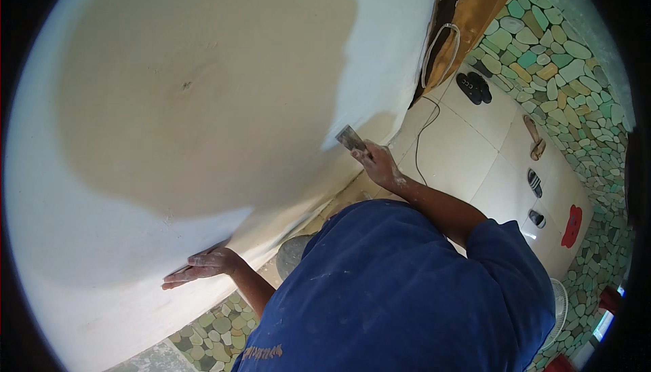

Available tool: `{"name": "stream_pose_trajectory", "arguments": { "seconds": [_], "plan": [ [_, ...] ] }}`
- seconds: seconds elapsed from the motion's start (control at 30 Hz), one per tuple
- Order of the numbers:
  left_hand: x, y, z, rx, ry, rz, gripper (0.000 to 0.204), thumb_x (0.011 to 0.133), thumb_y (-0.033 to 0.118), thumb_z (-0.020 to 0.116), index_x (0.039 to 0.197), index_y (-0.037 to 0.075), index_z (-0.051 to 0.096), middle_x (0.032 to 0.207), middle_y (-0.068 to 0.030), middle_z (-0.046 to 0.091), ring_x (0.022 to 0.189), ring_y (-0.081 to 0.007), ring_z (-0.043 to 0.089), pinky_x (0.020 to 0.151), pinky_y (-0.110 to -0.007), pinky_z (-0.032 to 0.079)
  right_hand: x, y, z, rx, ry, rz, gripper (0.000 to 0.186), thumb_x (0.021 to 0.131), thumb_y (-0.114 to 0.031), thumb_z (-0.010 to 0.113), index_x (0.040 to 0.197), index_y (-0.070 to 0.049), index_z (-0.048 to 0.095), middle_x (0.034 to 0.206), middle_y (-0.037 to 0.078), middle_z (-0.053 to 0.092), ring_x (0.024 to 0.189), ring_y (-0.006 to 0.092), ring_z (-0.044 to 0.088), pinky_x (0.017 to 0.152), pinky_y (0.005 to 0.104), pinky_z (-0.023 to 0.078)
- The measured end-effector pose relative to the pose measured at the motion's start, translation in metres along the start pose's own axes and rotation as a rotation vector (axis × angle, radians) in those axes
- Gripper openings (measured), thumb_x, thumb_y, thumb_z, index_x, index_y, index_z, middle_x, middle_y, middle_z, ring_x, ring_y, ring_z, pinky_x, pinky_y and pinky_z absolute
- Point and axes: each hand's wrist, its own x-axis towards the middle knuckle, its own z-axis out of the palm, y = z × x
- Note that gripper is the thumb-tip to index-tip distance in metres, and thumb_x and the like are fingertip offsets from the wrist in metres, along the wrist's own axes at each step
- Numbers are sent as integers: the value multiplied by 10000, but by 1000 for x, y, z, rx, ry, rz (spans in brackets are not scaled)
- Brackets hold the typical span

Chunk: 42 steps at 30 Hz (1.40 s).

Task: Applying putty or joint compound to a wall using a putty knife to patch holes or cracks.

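Observation:
My left hand lies with fingers stretched along a thin, flat, dark-edged piece against the white wall; its kind cannot be made out. White dust or paste marks the fingers. To the right, my right hand grips a putty knife, its broad grey blade pointing up and left close to the wall. Whether the blade touches the surface is not clear. A small dark pit shows in the wall, inside a big shadow.
An orange-brown curtain hangs at the wall's far end, beside a pale cord loop. A dark cable runs over the floor tiles. Black shoes, sandals and a red mat lie right, near pebble-patterned tiling.

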Motion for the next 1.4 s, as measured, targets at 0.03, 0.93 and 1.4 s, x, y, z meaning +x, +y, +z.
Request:
{"name": "stream_pose_trajectory", "arguments": {
  "seconds": [0.03,0.93,1.4],
  "plan": [
    [-1,2,0,-59,15,-71,616,1023,379,296,1501,38,110,1556,-229,3,1439,-401,-36,1148,-540,76,5,-6,1,-17,14,0,343,914,-352,607,908,-10,582,669,173,564,602,282,568,586,400,437],
    [1,8,-3,-217,29,-203,639,1011,439,302,1510,82,121,1564,-208,-33,1447,-365,-66,1141,-520,106,7,-18,6,3,90,-25,400,911,-387,607,828,-1,541,591,158,503,533,246,516,535,388,409],
    [-2,6,-1,-253,39,-282,679,985,468,322,1508,88,116,1562,-204,-66,1452,-348,-42,1136,-509,159,6,-28,12,-27,56,-18,391,909,-377,611,871,10,566,627,166,558,564,293,571,546,402,432]
  ]
}}
